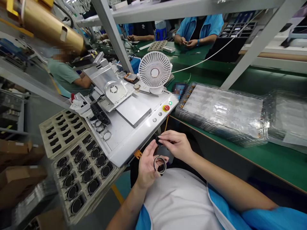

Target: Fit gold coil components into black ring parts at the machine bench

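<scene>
In front of my white shirt, my left hand holds a metal ring, its thumb and fingers closed about the rim. The ring is tilted and its middle looks open. Just above it, my right hand pinches a small black disc between thumb and fingertips. The fingertips of my left hand come close to the disc; whether they touch it I cannot tell. To the left lies a moulded tray with rows of round black parts in its pockets.
A white machine with a red stop button stands ahead, a white fan on it. Clear plastic trays are stacked on the green bench to the right. A gold cylinder overhangs the upper left. Co-workers sit across the bench.
</scene>
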A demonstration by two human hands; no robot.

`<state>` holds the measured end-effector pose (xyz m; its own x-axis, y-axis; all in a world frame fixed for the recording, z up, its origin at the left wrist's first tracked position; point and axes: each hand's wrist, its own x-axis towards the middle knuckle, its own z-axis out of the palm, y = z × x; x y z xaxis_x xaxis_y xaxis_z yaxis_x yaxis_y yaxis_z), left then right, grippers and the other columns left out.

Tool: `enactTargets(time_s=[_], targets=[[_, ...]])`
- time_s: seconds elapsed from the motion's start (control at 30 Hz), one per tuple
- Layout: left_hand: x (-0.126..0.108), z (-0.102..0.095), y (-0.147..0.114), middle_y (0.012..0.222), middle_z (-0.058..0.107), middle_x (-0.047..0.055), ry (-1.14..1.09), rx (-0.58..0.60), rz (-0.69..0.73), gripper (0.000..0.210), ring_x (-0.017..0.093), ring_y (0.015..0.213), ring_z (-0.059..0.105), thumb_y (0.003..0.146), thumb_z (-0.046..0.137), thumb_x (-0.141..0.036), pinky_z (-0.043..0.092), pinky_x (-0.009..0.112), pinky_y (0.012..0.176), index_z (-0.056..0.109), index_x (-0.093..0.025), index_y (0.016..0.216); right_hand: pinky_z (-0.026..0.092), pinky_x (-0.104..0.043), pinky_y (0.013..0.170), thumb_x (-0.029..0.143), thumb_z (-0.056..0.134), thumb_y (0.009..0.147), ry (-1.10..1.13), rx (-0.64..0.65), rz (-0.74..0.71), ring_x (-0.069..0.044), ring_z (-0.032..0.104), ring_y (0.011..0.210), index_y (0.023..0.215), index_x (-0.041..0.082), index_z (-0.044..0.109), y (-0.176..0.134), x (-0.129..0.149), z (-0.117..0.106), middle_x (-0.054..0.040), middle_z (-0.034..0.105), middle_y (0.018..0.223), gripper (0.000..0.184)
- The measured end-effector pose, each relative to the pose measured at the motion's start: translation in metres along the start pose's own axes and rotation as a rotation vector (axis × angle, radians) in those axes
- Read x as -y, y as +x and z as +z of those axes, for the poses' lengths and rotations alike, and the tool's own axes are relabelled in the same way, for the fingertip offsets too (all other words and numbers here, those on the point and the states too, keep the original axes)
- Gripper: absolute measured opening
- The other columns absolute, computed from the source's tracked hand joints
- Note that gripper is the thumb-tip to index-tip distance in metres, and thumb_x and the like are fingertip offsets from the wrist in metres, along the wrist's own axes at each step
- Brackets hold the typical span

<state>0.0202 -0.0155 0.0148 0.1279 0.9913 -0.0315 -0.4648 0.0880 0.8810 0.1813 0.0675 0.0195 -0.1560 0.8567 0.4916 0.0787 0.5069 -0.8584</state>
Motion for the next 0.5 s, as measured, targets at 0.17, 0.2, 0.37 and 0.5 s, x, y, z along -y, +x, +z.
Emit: enactTargets(time_s=[0.17,0.2,0.37,0.5], targets=[[0.001,-0.009,0.001,0.154,0.049,0.018,-0.013,0.023,-0.038,0.1,0.023,0.092,0.075,0.057,0.095,-0.058,0.059,0.033,0.082,0.058,-0.029,0.145,0.059,-0.028,0.074,0.016,0.065,0.096,-0.114,0.111,-0.186,-0.018,0.071,0.087,0.089,0.019,0.07,0.0,-0.003,-0.009,-0.009,0.072,0.092,0.008],[0.001,-0.011,0.002,0.15,0.053,0.018,-0.014,0.029,-0.058,0.098,0.023,0.092,0.075,0.056,0.096,-0.056,0.059,0.034,0.082,0.06,-0.027,0.143,0.059,-0.028,0.073,0.017,0.062,0.098,-0.134,0.173,-0.218,-0.018,0.07,0.087,0.09,0.019,0.067,0.0,-0.003,-0.013,-0.0095,0.071,0.094,0.009],[-0.002,-0.018,0.01,0.124,0.069,0.016,-0.059,-0.045,-0.099,0.09,0.026,0.094,0.075,0.057,0.098,-0.047,0.059,0.038,0.088,0.066,-0.017,0.135,0.055,-0.029,0.069,0.025,0.056,0.099,-0.191,0.363,-0.204,-0.018,0.067,0.084,0.088,0.02,0.057,0.026,-0.003,-0.023,-0.0121,0.068,0.102,0.012],[-0.006,-0.019,0.012,0.116,0.072,0.013,-0.08,-0.112,-0.047,0.085,0.026,0.096,0.074,0.057,0.098,-0.046,0.06,0.037,0.09,0.068,-0.017,0.131,0.044,-0.023,0.052,0.024,0.062,0.095,-0.063,0.184,0.166,-0.013,0.056,0.052,0.082,0.021,0.05,0.086,-0.009,-0.007,0.0015,0.062,0.062,0.018]])
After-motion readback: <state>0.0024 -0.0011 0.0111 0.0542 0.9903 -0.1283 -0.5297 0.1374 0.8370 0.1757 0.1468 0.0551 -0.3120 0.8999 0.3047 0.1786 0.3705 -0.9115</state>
